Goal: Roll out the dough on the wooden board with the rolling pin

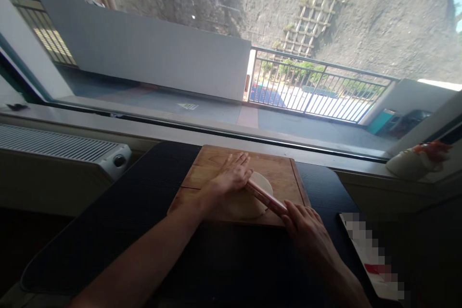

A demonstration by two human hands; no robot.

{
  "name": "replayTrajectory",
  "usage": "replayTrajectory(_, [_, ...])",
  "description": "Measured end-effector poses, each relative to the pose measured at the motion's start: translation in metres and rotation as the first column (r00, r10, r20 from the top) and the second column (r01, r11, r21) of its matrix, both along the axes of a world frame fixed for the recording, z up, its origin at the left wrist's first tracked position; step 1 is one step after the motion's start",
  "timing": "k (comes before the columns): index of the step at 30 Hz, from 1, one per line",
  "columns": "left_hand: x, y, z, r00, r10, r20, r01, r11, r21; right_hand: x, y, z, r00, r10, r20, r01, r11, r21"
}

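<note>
A flat round sheet of pale dough [249,205] lies on a wooden board [205,163]. Across the dough, slanting down to the right, rests a slim wooden rolling pin [265,196]. My left hand [236,173] is at the pin's upper left end, its fingers stretched out flat above the board and its thumb side near the pin. The pin's left tip is hidden by this hand. At the lower right end, my right hand [303,219] has its fingers closed over the pin, covering that end. My left forearm hides part of the board's near left side.
The board sits on a dark table [144,192] against a window sill [173,131]. A partly blurred flat object [371,255] lies at the table's right edge. To the left is a white radiator [72,147]; a pale pot [407,163] stands on the sill at right.
</note>
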State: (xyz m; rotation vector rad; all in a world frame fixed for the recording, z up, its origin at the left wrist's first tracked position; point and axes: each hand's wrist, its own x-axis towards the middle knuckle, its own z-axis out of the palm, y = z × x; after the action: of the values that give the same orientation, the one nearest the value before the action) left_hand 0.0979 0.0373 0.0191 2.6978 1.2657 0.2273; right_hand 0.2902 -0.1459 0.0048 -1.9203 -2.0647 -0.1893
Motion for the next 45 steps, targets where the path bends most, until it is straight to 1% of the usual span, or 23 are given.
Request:
replayTrajectory(3, [0.040,0.032,0.008,0.999,0.029,-0.030,-0.030,0.999,-0.042,0.001,0.011,0.006,0.997,-0.065,0.028,0.066,0.998,-0.017])
replayTrajectory(5, [0.051,0.038,0.010,0.998,0.055,-0.039,-0.057,0.997,-0.056,0.002,0.014,0.006,0.995,-0.090,0.038,0.091,0.995,-0.036])
replayTrajectory(6, [0.049,0.036,0.010,0.997,0.065,-0.039,-0.067,0.996,-0.057,0.002,0.014,0.004,0.995,-0.089,0.034,0.090,0.995,-0.041])
replayTrajectory(8, [0.033,0.021,0.008,0.996,0.077,-0.037,-0.078,0.996,-0.051,0.003,0.009,0.000,0.998,-0.063,0.012,0.063,0.997,-0.037])
replayTrajectory(11, [-0.013,-0.019,-0.002,0.996,0.079,-0.030,-0.080,0.996,-0.027,0.005,-0.002,-0.008,1.000,0.001,-0.030,-0.002,1.000,-0.010])
replayTrajectory(13, [-0.043,-0.045,-0.008,0.997,0.075,0.003,-0.075,0.997,0.031,0.007,-0.009,-0.011,0.998,0.045,-0.050,-0.045,0.999,-0.007])
replayTrajectory(15, [-0.060,-0.059,-0.012,0.999,0.051,0.012,-0.052,0.997,0.052,0.009,-0.011,-0.011,0.996,0.071,-0.062,-0.072,0.997,-0.009])
replayTrajectory(16, [-0.061,-0.059,-0.013,0.999,0.048,0.011,-0.048,0.998,0.051,0.009,-0.010,-0.010,0.995,0.071,-0.063,-0.072,0.997,-0.010])
replayTrajectory(18, [-0.050,-0.046,-0.012,0.998,0.058,-0.005,-0.057,0.998,0.030,0.010,-0.004,-0.005,0.997,0.050,-0.056,-0.051,0.999,-0.019])
replayTrajectory(23, [0.015,0.024,0.002,0.996,0.085,-0.037,-0.086,0.996,-0.017,0.013,0.028,0.008,0.998,-0.062,0.013,0.063,0.996,-0.057])
replayTrajectory(25, [0.032,0.040,0.008,0.995,0.092,-0.045,-0.094,0.995,-0.032,0.012,0.037,0.009,0.993,-0.116,0.037,0.118,0.990,-0.071])
replayTrajectory(26, [0.035,0.041,0.009,0.995,0.093,-0.047,-0.094,0.995,-0.034,0.011,0.038,0.008,0.991,-0.128,0.043,0.131,0.989,-0.069])
replayTrajectory(27, [0.034,0.039,0.009,0.995,0.090,-0.044,-0.091,0.995,-0.030,0.010,0.037,0.007,0.991,-0.125,0.043,0.128,0.990,-0.057])
replayTrajectory(29, [0.019,0.021,0.007,0.996,0.078,-0.031,-0.078,0.997,-0.007,0.007,0.028,0.003,0.996,-0.080,0.033,0.081,0.997,-0.017])
replayTrajectory(32, [-0.021,-0.026,-0.005,0.997,0.080,-0.003,-0.079,0.996,0.048,0.006,0.006,-0.006,1.000,0.007,0.015,-0.008,1.000,0.013])
replayTrajectory(33, [-0.036,-0.043,-0.010,0.996,0.091,0.007,-0.091,0.994,0.068,0.006,-0.002,-0.009,1.000,0.027,0.008,-0.027,1.000,0.007])
replayTrajectory(34, [-0.048,-0.057,-0.015,0.995,0.085,0.044,-0.090,0.989,0.116,0.006,-0.008,-0.012,0.999,0.044,0.002,-0.044,0.999,0.001])
replayTrajectory(35, [-0.058,-0.069,-0.020,0.996,0.069,0.058,-0.077,0.987,0.138,0.007,-0.012,-0.014,0.998,0.057,-0.004,-0.057,0.998,-0.004])
replayTrajectory(37, [-0.066,-0.077,-0.025,0.995,0.063,0.081,-0.076,0.983,0.166,0.008,-0.015,-0.014,0.997,0.070,-0.016,-0.070,0.998,-0.007])
replayTrajectory(38, [-0.063,-0.073,-0.026,0.994,0.073,0.083,-0.086,0.983,0.162,0.008,-0.012,-0.012,0.998,0.067,-0.020,-0.067,0.998,-0.007])
replayTrajectory(40, [-0.045,-0.052,-0.022,0.990,0.114,0.078,-0.124,0.984,0.126,0.008,-0.003,-0.004,0.998,0.048,-0.027,-0.049,0.999,-0.011])
replayTrajectory(42, [-0.015,-0.021,-0.013,0.986,0.162,0.045,-0.164,0.985,0.050,0.007,0.009,0.005,0.999,0.013,-0.031,-0.014,1.000,-0.027])
replayTrajectory(45, [0.027,0.019,0.002,0.984,0.173,0.033,-0.174,0.985,0.011,0.005,0.024,0.013,0.998,-0.052,-0.023,0.051,0.997,-0.056])
